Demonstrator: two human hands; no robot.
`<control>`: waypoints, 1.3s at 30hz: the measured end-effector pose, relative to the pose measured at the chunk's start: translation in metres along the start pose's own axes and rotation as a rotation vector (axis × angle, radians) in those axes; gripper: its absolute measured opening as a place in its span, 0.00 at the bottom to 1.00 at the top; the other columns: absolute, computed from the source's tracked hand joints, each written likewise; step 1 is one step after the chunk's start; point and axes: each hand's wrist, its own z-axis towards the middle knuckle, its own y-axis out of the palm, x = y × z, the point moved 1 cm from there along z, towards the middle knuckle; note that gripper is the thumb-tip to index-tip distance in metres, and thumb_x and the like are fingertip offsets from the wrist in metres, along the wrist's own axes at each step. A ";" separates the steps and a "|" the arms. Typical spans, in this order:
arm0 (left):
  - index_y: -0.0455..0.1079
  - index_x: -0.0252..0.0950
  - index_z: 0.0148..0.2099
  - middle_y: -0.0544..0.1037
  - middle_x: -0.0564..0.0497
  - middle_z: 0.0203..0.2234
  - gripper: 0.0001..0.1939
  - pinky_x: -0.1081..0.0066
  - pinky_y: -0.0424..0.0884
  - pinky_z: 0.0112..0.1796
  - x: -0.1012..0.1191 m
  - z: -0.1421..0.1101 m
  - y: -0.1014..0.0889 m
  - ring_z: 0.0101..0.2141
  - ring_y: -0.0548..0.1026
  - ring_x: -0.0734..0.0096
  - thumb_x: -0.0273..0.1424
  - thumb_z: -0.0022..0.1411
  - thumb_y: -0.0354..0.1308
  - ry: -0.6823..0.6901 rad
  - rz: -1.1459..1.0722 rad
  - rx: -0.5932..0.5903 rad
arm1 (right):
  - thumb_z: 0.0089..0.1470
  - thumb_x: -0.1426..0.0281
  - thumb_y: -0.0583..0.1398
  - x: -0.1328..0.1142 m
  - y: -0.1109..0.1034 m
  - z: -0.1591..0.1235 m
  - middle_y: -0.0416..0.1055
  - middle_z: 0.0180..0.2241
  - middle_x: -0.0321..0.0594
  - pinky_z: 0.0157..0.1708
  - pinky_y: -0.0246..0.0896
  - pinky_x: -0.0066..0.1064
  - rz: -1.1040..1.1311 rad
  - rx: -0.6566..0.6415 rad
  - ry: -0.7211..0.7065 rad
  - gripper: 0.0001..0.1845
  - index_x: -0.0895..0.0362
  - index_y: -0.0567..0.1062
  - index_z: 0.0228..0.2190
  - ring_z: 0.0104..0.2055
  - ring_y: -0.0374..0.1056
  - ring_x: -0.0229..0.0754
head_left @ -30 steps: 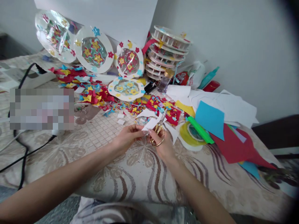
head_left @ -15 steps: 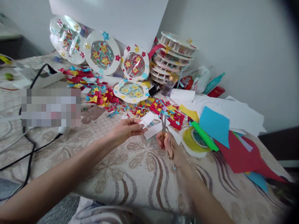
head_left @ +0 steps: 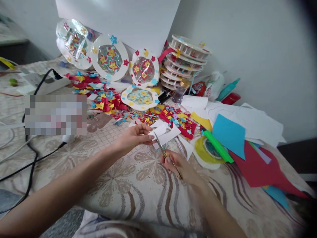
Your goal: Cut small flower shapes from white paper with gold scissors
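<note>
My left hand [head_left: 138, 137] pinches a small piece of white paper [head_left: 158, 131] between thumb and fingers. Gold-handled scissors [head_left: 160, 146] are in my right hand [head_left: 177, 163], their blades pointing up and left against that paper, close to my left fingertips. Whether the blades are parted is too fine to tell. Beyond the held piece, white paper scraps [head_left: 175, 131] lie on the patterned tablecloth [head_left: 119, 195]. A curved white offcut [head_left: 185, 147] rests to the right of the scissors.
Red, yellow and blue scraps [head_left: 109, 102] spread behind my hands. Flower-decorated white discs [head_left: 109, 58] stand at the back beside a tiered stack [head_left: 185, 61]. Yellow tape [head_left: 203, 150], a green stick [head_left: 218, 145] and coloured sheets [head_left: 255, 163] lie right. Black cables [head_left: 32, 145] run along the left.
My right hand has turned the scissors from upright to leaning left, bringing the blades onto the paper by my left hand. My left hand has stayed almost in place.
</note>
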 end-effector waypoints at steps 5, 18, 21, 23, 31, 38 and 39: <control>0.65 0.31 0.41 0.76 0.51 0.28 0.22 0.71 0.75 0.34 0.001 0.000 -0.001 0.28 0.77 0.74 0.26 0.45 0.69 -0.027 0.007 -0.050 | 0.54 0.44 0.50 0.005 0.003 0.002 0.54 0.21 0.30 0.22 0.46 0.27 0.122 -0.033 0.028 0.26 0.56 0.65 0.31 0.22 0.48 0.34; 0.63 0.32 0.44 0.75 0.53 0.27 0.23 0.70 0.74 0.34 0.003 -0.003 0.000 0.28 0.77 0.73 0.27 0.48 0.68 -0.026 0.118 -0.063 | 0.54 0.44 0.49 0.002 0.008 0.004 0.55 0.21 0.31 0.22 0.46 0.28 0.075 0.011 0.024 0.27 0.56 0.66 0.31 0.22 0.50 0.35; 0.64 0.31 0.45 0.74 0.53 0.27 0.23 0.71 0.73 0.33 0.003 -0.003 0.000 0.28 0.77 0.74 0.28 0.48 0.67 -0.005 0.138 -0.066 | 0.54 0.44 0.49 0.001 0.008 0.004 0.57 0.22 0.32 0.23 0.47 0.28 0.068 0.022 0.024 0.27 0.56 0.67 0.31 0.22 0.50 0.35; 0.65 0.31 0.45 0.74 0.53 0.26 0.23 0.72 0.73 0.32 0.003 -0.003 0.000 0.28 0.77 0.74 0.27 0.48 0.67 -0.003 0.143 -0.071 | 0.54 0.44 0.49 0.000 0.008 0.004 0.57 0.22 0.32 0.23 0.48 0.28 0.058 0.017 0.018 0.27 0.56 0.67 0.32 0.23 0.51 0.35; 0.66 0.30 0.47 0.74 0.52 0.27 0.23 0.70 0.74 0.35 0.003 -0.002 0.000 0.29 0.77 0.73 0.27 0.49 0.66 -0.018 0.172 -0.077 | 0.55 0.44 0.48 0.000 0.012 0.004 0.54 0.20 0.31 0.22 0.49 0.28 0.104 0.010 0.039 0.27 0.56 0.65 0.30 0.21 0.50 0.34; 0.67 0.31 0.48 0.75 0.52 0.27 0.22 0.72 0.74 0.35 0.006 -0.003 0.000 0.29 0.77 0.73 0.24 0.49 0.66 -0.071 0.129 -0.085 | 0.51 0.41 0.50 0.009 0.019 0.005 0.52 0.18 0.29 0.18 0.50 0.27 0.134 0.091 0.066 0.28 0.54 0.61 0.25 0.18 0.50 0.33; 0.67 0.31 0.47 0.75 0.52 0.27 0.22 0.72 0.74 0.35 0.006 -0.003 0.000 0.29 0.77 0.73 0.24 0.49 0.66 -0.078 0.122 -0.088 | 0.50 0.41 0.51 0.009 0.019 0.005 0.52 0.17 0.29 0.17 0.50 0.26 0.133 0.100 0.073 0.28 0.54 0.60 0.24 0.17 0.50 0.33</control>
